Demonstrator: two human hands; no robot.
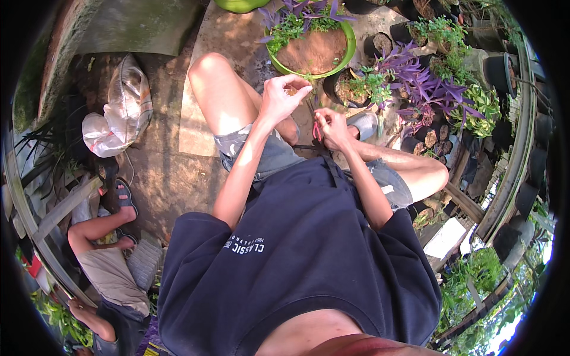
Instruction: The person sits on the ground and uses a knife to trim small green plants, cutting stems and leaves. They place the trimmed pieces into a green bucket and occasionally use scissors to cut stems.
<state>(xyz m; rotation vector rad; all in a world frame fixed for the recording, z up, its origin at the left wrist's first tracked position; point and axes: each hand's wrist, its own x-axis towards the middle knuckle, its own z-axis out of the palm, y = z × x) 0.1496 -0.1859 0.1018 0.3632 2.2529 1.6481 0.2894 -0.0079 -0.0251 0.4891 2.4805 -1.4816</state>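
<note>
Above my lap, my left hand [285, 98] curls thumb and forefinger together around a small green sprig [308, 78]. This sprig is at the near rim of a round lime-green pot [351, 55], which holds brown soil [314, 52], purple-leaved plants and small green ones. To the right and a little lower, my right hand [333, 127] grips scissors with a red handle [316, 131]. Their dark blades [311, 107] point up toward the left hand, and the fingers partly cover the handle.
Black pots [347, 91], purple-leaved plants [414, 75] and variegated foliage [478, 109] crowd the right side. A white woven sack [127, 107] lies at left on the concrete floor [164, 178]. Another person [111, 276] sits at lower left. A wooden rail [512, 178] runs along the right.
</note>
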